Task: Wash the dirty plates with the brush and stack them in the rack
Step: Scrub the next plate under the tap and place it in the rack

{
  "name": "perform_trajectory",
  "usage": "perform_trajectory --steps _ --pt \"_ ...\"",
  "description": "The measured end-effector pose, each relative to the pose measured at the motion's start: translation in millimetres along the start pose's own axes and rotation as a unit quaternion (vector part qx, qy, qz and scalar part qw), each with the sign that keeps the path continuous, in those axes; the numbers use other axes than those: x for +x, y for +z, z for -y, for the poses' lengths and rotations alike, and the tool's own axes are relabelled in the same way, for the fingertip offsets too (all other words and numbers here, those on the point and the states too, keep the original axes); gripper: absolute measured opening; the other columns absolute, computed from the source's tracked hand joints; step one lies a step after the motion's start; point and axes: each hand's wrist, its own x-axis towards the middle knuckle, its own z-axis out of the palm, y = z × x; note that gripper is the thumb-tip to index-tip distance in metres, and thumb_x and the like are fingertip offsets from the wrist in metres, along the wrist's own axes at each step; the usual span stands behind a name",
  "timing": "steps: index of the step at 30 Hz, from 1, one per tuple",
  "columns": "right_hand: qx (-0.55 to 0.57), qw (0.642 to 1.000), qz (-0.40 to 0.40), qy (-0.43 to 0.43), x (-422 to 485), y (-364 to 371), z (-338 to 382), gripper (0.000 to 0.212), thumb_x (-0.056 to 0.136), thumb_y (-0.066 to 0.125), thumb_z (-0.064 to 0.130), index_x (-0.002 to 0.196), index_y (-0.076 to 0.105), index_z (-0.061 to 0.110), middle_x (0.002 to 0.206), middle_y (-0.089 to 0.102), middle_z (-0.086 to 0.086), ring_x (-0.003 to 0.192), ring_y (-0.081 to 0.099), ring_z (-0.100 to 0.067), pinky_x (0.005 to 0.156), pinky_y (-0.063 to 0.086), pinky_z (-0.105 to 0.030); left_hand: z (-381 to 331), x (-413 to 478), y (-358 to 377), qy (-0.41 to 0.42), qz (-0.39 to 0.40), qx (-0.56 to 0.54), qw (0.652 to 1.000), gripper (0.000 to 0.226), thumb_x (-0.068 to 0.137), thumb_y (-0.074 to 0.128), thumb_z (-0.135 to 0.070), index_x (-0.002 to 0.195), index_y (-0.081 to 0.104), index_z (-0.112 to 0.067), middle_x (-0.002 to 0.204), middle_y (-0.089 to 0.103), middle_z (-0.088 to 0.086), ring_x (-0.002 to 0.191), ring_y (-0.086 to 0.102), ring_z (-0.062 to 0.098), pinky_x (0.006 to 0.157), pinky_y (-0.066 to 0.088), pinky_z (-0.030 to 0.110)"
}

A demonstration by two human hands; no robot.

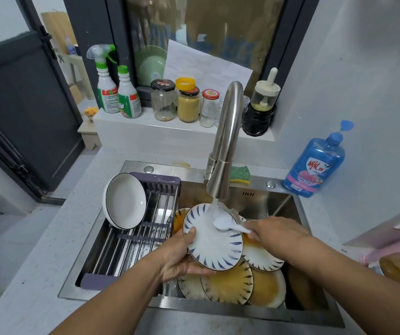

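Holding the striped plate (214, 240) by its left edge, the left hand (182, 257) has its thumb on the front and its fingers curled under the back. The plate is tipped up to face the person, and water from the tap (226, 141) runs onto its top part. The right hand (274, 232) grips the handle of the white brush (222, 223), and the brush head presses on the plate near the top. The handle lies sideways, pointing from right to left. Under the plate, in the sink (278, 206), lie more dirty plates (228, 286) with orange sauce on them. The rack (126, 247) sits just left of the left hand, with one white dish (125, 201) leaning at its far end. So the left hand is nearer the rack. Once clean, the plate likely goes left, on its edge beside that dish.
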Motion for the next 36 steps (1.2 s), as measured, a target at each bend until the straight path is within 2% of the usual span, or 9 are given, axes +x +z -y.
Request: perform_trajectory --steps 3,5,10,13,18,22,27,31,36 --pt "0.073 0.997 0.004 -0.022 8.8 -7.1 14.2 0.04 0.105 0.039 0.045 0.145 0.043 0.047 0.137 0.061 0.001 0.12 0.057 -0.026 0.094 0.049 -0.042 -4.7 -1.4 3.8 0.004 0.01 0.025 1.0 0.046 0.1 0.05 -0.044 0.133 0.051 -0.012 0.123 0.068 0.02 0.107 0.068 0.044 0.081 0.055 0.067" --pt "0.089 0.995 0.016 -0.045 3.5 -10.3 19.4 0.043 0.105 0.039 0.048 0.149 0.037 0.05 0.145 0.056 0.004 0.126 0.053 -0.024 0.096 0.046 -0.041 -9.0 -2.2 3.5 0.006 0.011 0.018 1.0 0.049 0.101 0.046 -0.046 0.135 0.049 -0.01 0.124 0.067 0.022 0.105 0.069 0.044 0.079 0.056 0.066" --pt "0.047 0.993 0.036 -0.098 -27.8 -1.1 14.4 0.041 0.105 0.041 0.05 0.146 0.039 0.053 0.121 0.065 0.013 0.104 0.057 -0.011 0.084 0.049 -0.033 -12.7 -4.8 -6.7 0.024 0.004 -0.011 1.0 0.047 0.103 0.043 -0.043 0.135 0.049 -0.009 0.127 0.062 0.023 0.103 0.069 0.047 0.071 0.057 0.064" --pt "0.006 0.997 0.042 -0.068 -34.8 7.3 -0.7 0.038 0.106 0.039 0.047 0.144 0.041 0.05 0.106 0.064 0.01 0.091 0.058 -0.013 0.082 0.052 -0.036 -14.0 -3.2 -14.5 0.043 -0.015 0.007 0.999 0.046 0.103 0.045 -0.042 0.138 0.046 -0.013 0.129 0.063 0.02 0.107 0.067 0.046 0.072 0.059 0.064" --pt "0.005 1.0 -0.009 0.025 -9.7 -1.3 -6.8 0.036 0.106 0.037 0.044 0.142 0.043 0.046 0.107 0.065 0.0 0.095 0.063 -0.025 0.08 0.054 -0.038 -7.8 -3.8 -1.6 0.017 0.017 0.046 0.999 0.045 0.101 0.048 -0.043 0.137 0.048 -0.015 0.127 0.066 0.018 0.104 0.07 0.042 0.077 0.058 0.062" --pt "0.092 0.995 0.0 -0.027 3.9 -7.6 17.9 0.04 0.106 0.039 0.046 0.146 0.042 0.049 0.125 0.064 0.002 0.106 0.061 -0.024 0.079 0.047 -0.035 -8.6 1.2 6.0 0.012 0.017 0.05 0.999 0.05 0.099 0.049 -0.046 0.138 0.048 -0.014 0.129 0.065 0.02 0.107 0.069 0.043 0.08 0.057 0.063" --pt "0.108 0.991 0.033 -0.065 -9.6 -10.5 13.0 0.043 0.104 0.043 0.051 0.147 0.04 0.053 0.14 0.058 0.009 0.121 0.054 -0.017 0.093 0.047 -0.035 -10.6 -0.3 2.6 0.017 0.018 0.022 0.999 0.049 0.101 0.047 -0.043 0.134 0.051 -0.007 0.12 0.069 0.023 0.107 0.069 0.043 0.075 0.058 0.061" --pt "0.026 0.993 0.064 -0.094 -26.4 -13.4 2.7 0.042 0.103 0.045 0.049 0.144 0.043 0.053 0.131 0.063 0.013 0.117 0.056 -0.013 0.096 0.047 -0.037 -8.8 2.7 -4.1 0.026 -0.019 0.008 0.999 0.049 0.101 0.047 -0.043 0.137 0.048 -0.009 0.123 0.068 0.023 0.105 0.069 0.045 0.074 0.057 0.064" --pt "-0.024 1.0 0.015 -0.001 -27.4 -8.3 -23.4 0.038 0.107 0.039 0.042 0.145 0.044 0.045 0.115 0.065 0.002 0.103 0.062 -0.019 0.086 0.053 -0.036 -11.3 5.3 -0.2 0.018 -0.033 0.028 0.999 0.046 0.101 0.049 -0.042 0.134 0.051 -0.01 0.125 0.067 0.022 0.101 0.071 0.043 0.071 0.06 0.06"
